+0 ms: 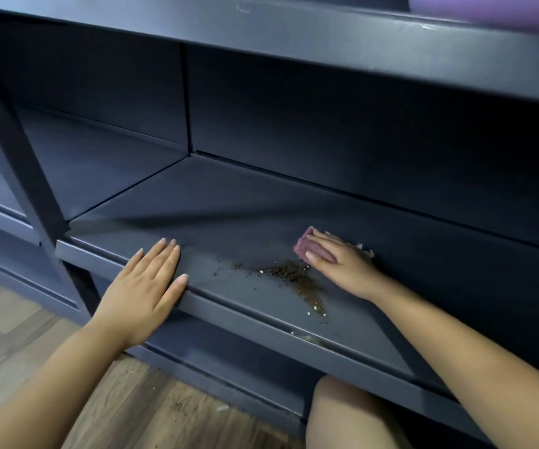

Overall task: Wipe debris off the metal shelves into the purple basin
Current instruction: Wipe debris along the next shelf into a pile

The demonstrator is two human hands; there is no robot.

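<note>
You have no readable text, label, brand or number anywhere here

wood-look plank floor (9,322) lower left, grey-brown boards | brown crumbs (177,406) scattered on floor below shelf front | 1 pale scrap (222,408) lying just beside crumbs | bare knee (349,413) at bottom edge, close to lowest shelf front, above floor
</note>
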